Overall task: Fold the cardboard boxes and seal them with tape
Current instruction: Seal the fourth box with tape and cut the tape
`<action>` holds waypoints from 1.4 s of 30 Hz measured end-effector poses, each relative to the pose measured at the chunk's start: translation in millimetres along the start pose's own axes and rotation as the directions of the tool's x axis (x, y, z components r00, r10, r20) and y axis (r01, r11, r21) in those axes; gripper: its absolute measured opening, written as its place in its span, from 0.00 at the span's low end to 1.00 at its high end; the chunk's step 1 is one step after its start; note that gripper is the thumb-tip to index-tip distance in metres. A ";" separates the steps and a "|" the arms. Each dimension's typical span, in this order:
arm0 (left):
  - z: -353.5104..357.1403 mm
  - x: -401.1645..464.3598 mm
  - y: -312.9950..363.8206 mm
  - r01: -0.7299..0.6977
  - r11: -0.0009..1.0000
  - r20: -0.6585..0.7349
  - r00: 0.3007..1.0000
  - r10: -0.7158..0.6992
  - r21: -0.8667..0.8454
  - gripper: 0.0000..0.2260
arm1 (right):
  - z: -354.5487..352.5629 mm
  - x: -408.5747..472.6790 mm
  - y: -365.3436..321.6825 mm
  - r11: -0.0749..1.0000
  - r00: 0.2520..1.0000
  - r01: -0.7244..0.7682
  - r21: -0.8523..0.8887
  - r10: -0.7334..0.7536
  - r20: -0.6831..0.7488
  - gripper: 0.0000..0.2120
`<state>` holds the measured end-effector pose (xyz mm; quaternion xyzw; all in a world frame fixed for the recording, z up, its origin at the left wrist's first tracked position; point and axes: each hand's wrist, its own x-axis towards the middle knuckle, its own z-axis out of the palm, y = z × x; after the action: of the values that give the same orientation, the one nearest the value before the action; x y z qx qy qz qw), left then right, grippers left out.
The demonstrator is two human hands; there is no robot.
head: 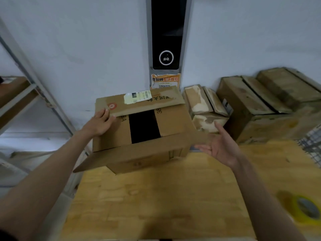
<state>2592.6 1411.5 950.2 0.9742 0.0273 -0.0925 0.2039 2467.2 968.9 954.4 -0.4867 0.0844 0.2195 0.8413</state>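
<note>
A plywood table (pixel 156 197), yellowish and blotched, filled the lower part of the view, and a cardboard box (pixel 139 136) sat at its far edge, at twelve o'clock from the person. The two inner flaps lay down with a dark gap between them; the far flap, bearing a white label (pixel 138 97), stood half lowered, and the near flap hung out toward the person. The left hand (pixel 99 123) rested with straight fingers on the box's left inner flap, its fingertips touching the edge of the far flap. The right hand (pixel 220 148) hovered at three o'clock of the box, fingers spread and palm turned toward it, holding nothing. A yellow tape roll (pixel 302 209), blurred, lay on the table at four o'clock. Behind the table rose a pale wall (pixel 78 49) with a tall black panel (pixel 165 32) and an orange notice (pixel 165 81) under it. Worn boxes (pixel 251 101) were stacked at two o'clock, and a metal shelf (pixel 19 94) stood at nine o'clock.
</note>
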 end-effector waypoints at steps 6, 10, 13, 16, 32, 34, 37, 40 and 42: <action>-46.4 -25.8 7.4 0.173 0.960 0.171 0.976 -0.137 -0.218 0.52 | 59.1 36.2 -2.4 0.945 0.953 0.295 -0.141 -0.302 -0.026 0.33; -28.9 -31.9 -1.3 0.131 0.925 0.057 0.991 -0.118 -0.358 0.37 | 106.0 82.1 15.6 0.625 0.943 0.130 -0.770 -0.318 -0.098 0.38; -25.3 -34.4 -22.3 0.058 0.872 0.020 0.998 -0.055 -0.486 0.36 | 117.4 119.1 31.4 0.357 0.949 -0.009 -0.934 -0.291 -0.120 0.46; -29.6 -34.8 -36.8 -0.024 0.878 -0.044 0.999 0.003 -0.479 0.27 | 120.4 145.6 44.9 0.322 0.937 -0.078 -0.944 -0.300 -0.180 0.49; -16.5 29.1 -7.6 0.018 1.000 0.031 0.999 -0.018 0.016 0.47 | 73.1 200.8 -9.6 0.562 0.865 0.007 -0.827 -0.418 -0.277 0.43; 13.2 10.6 12.1 -0.003 0.997 -0.012 1.000 0.002 -0.073 0.46 | 64.1 200.7 -15.0 0.592 0.825 0.020 -0.806 -0.465 -0.321 0.37; 51.8 -8.6 35.6 -0.052 0.969 -0.135 0.991 0.019 -0.242 0.44 | 58.0 178.0 -3.9 0.494 0.852 0.008 -0.869 -0.459 -0.253 0.33; 59.1 -14.2 46.7 -0.075 0.938 -0.164 0.986 0.019 -0.339 0.40 | 56.3 142.9 10.0 0.339 0.918 -0.030 -0.940 -0.362 -0.159 0.36; 60.0 -12.2 50.6 -0.095 0.933 -0.182 0.983 0.032 -0.346 0.39 | 55.6 132.9 15.5 0.220 0.931 -0.050 -0.974 -0.343 -0.125 0.36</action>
<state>2575.1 1340.8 918.4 0.9264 0.0295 0.0058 0.3754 2574.4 1061.3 923.4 -0.9344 0.0164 0.0617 0.3506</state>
